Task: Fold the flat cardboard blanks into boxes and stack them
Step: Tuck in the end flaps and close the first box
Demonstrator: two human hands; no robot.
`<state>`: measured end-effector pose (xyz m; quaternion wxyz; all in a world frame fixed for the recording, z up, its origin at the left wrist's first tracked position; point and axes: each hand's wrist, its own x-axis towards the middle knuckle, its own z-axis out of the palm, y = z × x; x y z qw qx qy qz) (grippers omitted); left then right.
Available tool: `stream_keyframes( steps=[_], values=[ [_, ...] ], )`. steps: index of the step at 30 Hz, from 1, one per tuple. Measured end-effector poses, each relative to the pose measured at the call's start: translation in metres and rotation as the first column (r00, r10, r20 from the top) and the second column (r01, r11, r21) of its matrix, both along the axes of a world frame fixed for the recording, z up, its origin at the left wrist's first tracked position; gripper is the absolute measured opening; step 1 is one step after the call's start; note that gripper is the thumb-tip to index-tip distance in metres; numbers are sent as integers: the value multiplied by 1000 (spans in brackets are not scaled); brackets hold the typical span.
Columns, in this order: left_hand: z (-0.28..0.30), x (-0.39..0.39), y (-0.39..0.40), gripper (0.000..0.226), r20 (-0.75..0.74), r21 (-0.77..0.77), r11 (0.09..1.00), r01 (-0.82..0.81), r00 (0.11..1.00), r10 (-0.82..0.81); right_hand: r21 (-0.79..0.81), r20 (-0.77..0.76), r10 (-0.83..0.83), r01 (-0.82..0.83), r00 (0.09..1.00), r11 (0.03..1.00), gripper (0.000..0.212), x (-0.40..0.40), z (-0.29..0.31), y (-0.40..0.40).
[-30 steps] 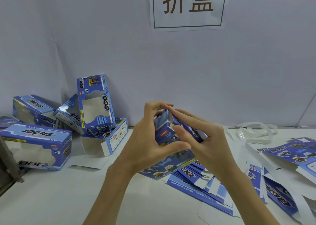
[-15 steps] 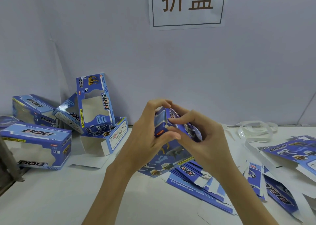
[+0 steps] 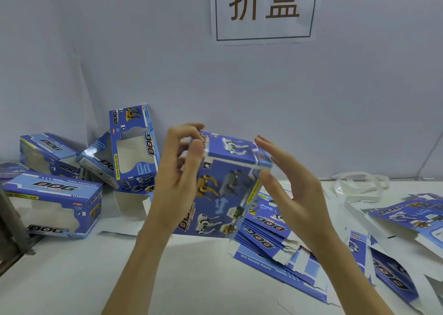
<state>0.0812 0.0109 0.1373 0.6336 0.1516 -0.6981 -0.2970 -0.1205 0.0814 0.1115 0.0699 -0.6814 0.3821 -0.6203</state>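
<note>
A blue "DOG" cardboard box (image 3: 225,187), folded into shape, is held upright above the white table (image 3: 96,278) in the middle of the view, its printed broad face toward me. My left hand (image 3: 177,170) grips its upper left corner, fingers curled over the top and thumb on the front. Against the box's upper right edge lies my right hand (image 3: 290,190), fingers nearly straight and thumb touching the side. Under it sits a fanned pile of flat blanks (image 3: 271,245). Several folded boxes (image 3: 55,204) lie in a loose heap at the left.
More flat blanks (image 3: 407,221) lie scattered at the right. Clear plastic strips (image 3: 359,185) curl by the back wall. One folded box (image 3: 133,147) leans upright on the wall. A paper sign (image 3: 263,10) hangs above. A metal frame (image 3: 9,233) stands at the left edge.
The box was end-on with both hands pressing its end flap. It has now turned its broad face to me, and my right hand has opened and shifted to its right edge.
</note>
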Motion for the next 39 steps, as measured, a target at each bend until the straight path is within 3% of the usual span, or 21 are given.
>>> stream_keyframes(
  steps=[3, 9, 15, 20, 22, 26, 32, 39],
  values=[
    [4, 4, 2, 21, -100, 36, 998, 51, 994, -48, -11, 34, 65, -65, 997, 998, 44, 7, -3, -3],
    [2, 1, 4, 11, -168, 102, 988, 117, 981, -99, -78, 54, 28, -24, 998, 997, 32, 18, -3, -1],
    [1, -2, 2, 10, -189, 171, 977, 125, 978, -92, -90, -29, 24, -27, 999, 996, 32, 21, -2, 0],
    [6, -8, -4, 35, -228, 248, 965, 83, 973, -25, -63, 45, 83, -81, 995, 995, 30, 25, -3, 1],
    [6, -9, -8, 33, -221, 276, 959, 69, 975, -7, -59, 78, 94, -89, 993, 994, 28, 27, -3, 1],
    [0, -10, -7, 32, -258, 280, 946, 163, 962, -89, -64, 88, 99, -94, 991, 994, 38, 29, -3, 1],
    [-6, -12, -1, 4, -237, 200, 972, 119, 969, -70, -86, 57, 92, -87, 994, 993, 40, 26, 0, 2],
    [-9, -8, 2, 13, -194, 99, 994, 56, 980, -36, -78, 15, 63, -62, 998, 995, 38, 30, -2, 3]
  ],
)
